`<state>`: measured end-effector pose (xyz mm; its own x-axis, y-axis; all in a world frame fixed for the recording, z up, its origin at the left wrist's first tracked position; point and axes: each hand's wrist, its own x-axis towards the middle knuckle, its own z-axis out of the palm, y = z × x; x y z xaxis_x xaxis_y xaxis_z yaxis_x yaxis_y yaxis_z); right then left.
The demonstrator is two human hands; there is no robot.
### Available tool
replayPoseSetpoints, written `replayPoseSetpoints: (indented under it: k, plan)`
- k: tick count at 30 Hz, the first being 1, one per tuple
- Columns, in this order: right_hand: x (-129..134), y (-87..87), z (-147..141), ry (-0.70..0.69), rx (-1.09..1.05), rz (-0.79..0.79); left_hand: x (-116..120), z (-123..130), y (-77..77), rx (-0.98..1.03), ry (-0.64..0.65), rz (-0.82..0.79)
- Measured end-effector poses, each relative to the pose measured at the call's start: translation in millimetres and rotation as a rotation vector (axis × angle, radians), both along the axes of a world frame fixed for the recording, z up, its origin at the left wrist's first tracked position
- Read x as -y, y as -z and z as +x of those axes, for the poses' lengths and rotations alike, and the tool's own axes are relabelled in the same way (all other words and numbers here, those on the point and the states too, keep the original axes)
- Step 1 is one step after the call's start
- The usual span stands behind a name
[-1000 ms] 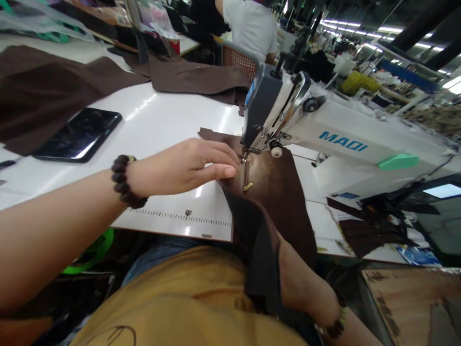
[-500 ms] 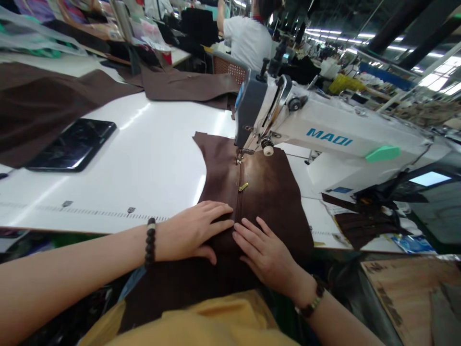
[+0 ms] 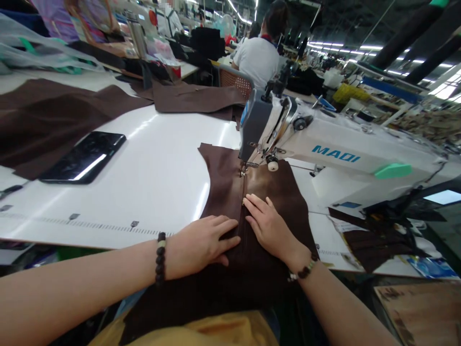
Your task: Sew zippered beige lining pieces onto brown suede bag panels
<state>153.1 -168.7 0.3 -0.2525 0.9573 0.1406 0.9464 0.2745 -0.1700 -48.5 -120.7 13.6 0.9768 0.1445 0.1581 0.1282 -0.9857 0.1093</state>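
Dark brown fabric (image 3: 223,180) lies under the needle of a white sewing machine (image 3: 306,139) and hangs over the table's front edge. A zipper (image 3: 245,185) runs along it toward me from the presser foot. My left hand (image 3: 201,244) rests on the fabric left of the zipper line, fingers apart. To the right, my right hand (image 3: 270,229) lies on the fabric with its fingertips at the zipper pull, which they mostly cover. Whether those fingertips pinch the pull is too small to tell.
A black phone (image 3: 84,157) lies on the white table (image 3: 162,168) at the left. More brown fabric (image 3: 54,113) spreads behind it. Brown pieces (image 3: 370,242) and a blue packet (image 3: 434,266) are at the right. A person (image 3: 257,60) sits beyond the machine.
My right hand has moved forward along the zipper to the pull, which was uncovered before. My left hand stays nearly in place on the fabric. The whole view has shifted slightly.
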Motion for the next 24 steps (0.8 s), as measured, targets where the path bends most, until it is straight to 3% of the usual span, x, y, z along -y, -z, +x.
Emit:
replayPoseSetpoints:
  k: [7, 20, 24]
  plan:
    - [3.7, -0.9, 17.5, -0.07, -0.007, 0.021, 21.9, 6.9, 19.5, 0.112, -0.095, 0.029]
    - [11.4, -4.3, 1.7, 0.009, 0.052, -0.008, 22.4, 3.2, 12.2, 0.019, -0.095, 0.036]
    - [-2.7, -11.0, 7.2, 0.017, 0.022, -0.001, 22.4, 4.2, 10.4, 0.022, -0.096, 0.026]
